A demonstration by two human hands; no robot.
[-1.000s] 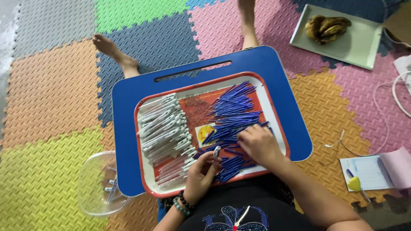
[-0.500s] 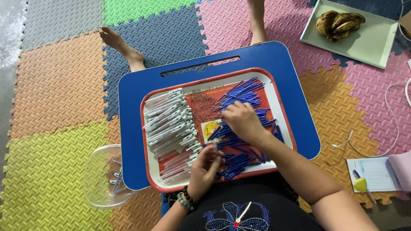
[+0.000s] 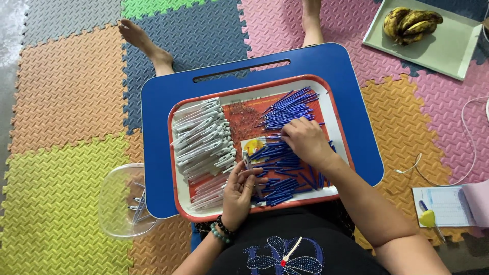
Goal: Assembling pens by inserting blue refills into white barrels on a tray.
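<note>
Left hand (image 3: 239, 191) palm-up, fingers curled in a light grip, right hand (image 3: 304, 140) palm-down — fingers spread, reaching forward

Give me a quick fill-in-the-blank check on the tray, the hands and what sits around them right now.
1. The right hand rests on the pile of ____ pen refills.
2. The white pen barrels lie on the tray's ____ side.
3. The red-rimmed tray sits on a ____ lap desk.
4. The left hand holds one pen part; the pale green tray holds ____.

Missing words: blue; left; blue; bananas
</note>
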